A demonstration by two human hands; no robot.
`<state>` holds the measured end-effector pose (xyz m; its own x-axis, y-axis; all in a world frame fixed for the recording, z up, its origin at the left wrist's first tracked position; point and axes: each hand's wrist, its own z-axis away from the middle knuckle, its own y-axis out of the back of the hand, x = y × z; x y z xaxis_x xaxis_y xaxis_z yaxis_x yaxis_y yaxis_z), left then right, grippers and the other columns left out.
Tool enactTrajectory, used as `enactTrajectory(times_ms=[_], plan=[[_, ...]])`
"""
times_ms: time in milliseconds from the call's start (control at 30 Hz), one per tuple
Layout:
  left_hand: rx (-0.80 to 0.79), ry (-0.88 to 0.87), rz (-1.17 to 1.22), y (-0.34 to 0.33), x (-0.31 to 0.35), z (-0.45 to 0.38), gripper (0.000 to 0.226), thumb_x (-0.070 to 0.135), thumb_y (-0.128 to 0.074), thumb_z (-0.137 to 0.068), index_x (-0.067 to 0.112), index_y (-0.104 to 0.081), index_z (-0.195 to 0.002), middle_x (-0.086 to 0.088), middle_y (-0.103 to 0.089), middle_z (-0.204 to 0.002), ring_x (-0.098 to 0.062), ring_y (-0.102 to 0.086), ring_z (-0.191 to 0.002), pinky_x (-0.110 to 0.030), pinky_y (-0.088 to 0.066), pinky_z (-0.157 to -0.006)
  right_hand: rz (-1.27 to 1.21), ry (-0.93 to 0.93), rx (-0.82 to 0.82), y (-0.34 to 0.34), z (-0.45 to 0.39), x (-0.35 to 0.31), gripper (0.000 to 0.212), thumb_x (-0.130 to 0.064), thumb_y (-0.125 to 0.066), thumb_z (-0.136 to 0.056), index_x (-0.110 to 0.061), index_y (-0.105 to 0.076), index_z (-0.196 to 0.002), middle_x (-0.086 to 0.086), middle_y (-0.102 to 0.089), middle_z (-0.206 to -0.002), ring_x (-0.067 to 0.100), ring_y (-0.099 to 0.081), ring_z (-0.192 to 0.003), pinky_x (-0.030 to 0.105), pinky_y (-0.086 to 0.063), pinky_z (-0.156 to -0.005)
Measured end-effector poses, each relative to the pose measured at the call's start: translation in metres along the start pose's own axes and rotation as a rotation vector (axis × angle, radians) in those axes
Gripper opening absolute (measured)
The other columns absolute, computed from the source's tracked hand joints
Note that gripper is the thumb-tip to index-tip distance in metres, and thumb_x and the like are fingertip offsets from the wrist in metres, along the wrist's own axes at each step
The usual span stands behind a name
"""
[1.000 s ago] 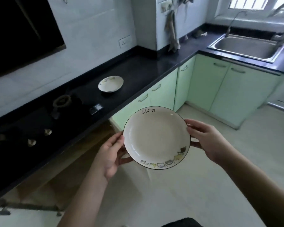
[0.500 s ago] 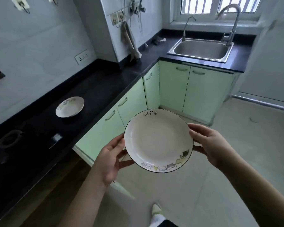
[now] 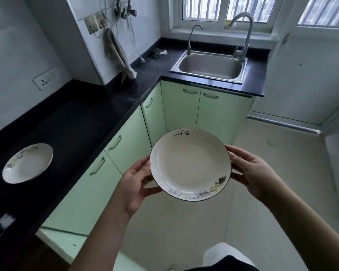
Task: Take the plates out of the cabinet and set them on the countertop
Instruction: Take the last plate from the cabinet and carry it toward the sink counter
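plates: two. one held plate is up in the air over the floor, near the middle. one other plate sits on the black countertop at the left, well apart from the held one.
held plate: white, dark rim, the word "life" on its far edge, little cat pictures on its near edge. it tilts a bit toward the camera.
hands: two. left hand holds the left edge of the held plate, thumb on the rim, fingers curled under it. right hand holds the right edge the same way.
cabinet doors: five light green doors can be seen under the countertop, each with a handle.
sinks: one metal sink far off by the window, with two taps.
cloth: one hangs on the far wall.
what changed: the view has swung to the right. the other plate now sits closer to the left edge, and the sink is nearer the middle. both hands still grip the held plate the same way.
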<state>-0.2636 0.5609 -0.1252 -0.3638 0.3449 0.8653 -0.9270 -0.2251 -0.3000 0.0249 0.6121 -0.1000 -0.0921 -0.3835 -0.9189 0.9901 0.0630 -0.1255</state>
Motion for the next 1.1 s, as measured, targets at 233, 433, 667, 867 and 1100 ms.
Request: enactTrajectory(times_ms=[233,433,667,867,1100], plan=[[0.039,0.010,-0.048,-0.040,0.019,-0.088,0.028,0.018,-0.050,-0.100,0.029,-0.074,-0.111,0.000,-0.075,-0.102,-0.016,-0.071,-0.086,-0.039,-0.058,-0.062,-0.049,-0.020,-0.041,0.032,-0.099,-0.024,0.023,-0.016,-0.054,-0.096,-0.025,-0.070,-0.111,-0.003,-0.076,-0.100,0.009,-0.072,-0.085,0.025,-0.054,-0.067],[0.157,-0.002,-0.031,-0.058,0.045,-0.130,0.029,0.015,-0.050,-0.101,0.025,-0.067,-0.122,-0.001,-0.074,-0.106,-0.013,-0.070,-0.087,-0.038,-0.058,-0.063,-0.062,-0.065,-0.171,0.030,-0.183,-0.055,0.023,-0.016,-0.055,-0.096,-0.023,-0.070,-0.111,0.000,-0.075,-0.105,0.010,-0.071,-0.088,0.023,-0.057,-0.066],[0.372,-0.036,0.082,-0.029,0.054,-0.138,0.029,0.017,-0.051,-0.100,0.027,-0.068,-0.122,0.001,-0.074,-0.107,-0.012,-0.070,-0.086,-0.037,-0.058,-0.064,0.019,-0.130,-0.379,-0.027,-0.254,-0.074,0.023,-0.016,-0.056,-0.094,-0.025,-0.074,-0.105,0.001,-0.075,-0.106,0.011,-0.071,-0.091,0.024,-0.059,-0.069],[0.458,-0.100,0.124,0.043,0.073,-0.139,0.031,0.022,-0.057,-0.095,0.030,-0.069,-0.122,0.002,-0.073,-0.115,-0.012,-0.070,-0.094,-0.039,-0.058,-0.066,0.075,-0.168,-0.527,-0.118,-0.294,-0.071,0.023,-0.014,-0.055,-0.095,-0.023,-0.074,-0.104,0.002,-0.075,-0.107,0.012,-0.072,-0.089,0.025,-0.058,-0.067],[0.618,-0.164,0.256,0.146,0.093,-0.143,0.029,0.018,-0.055,-0.097,0.032,-0.071,-0.117,0.002,-0.073,-0.115,-0.013,-0.069,-0.094,-0.040,-0.058,-0.066,0.207,-0.134,-0.665,-0.258,-0.317,-0.061,0.029,-0.018,-0.053,-0.098,-0.037,-0.075,-0.102,-0.007,-0.075,-0.106,0.007,-0.071,-0.091,0.021,-0.056,-0.066]])
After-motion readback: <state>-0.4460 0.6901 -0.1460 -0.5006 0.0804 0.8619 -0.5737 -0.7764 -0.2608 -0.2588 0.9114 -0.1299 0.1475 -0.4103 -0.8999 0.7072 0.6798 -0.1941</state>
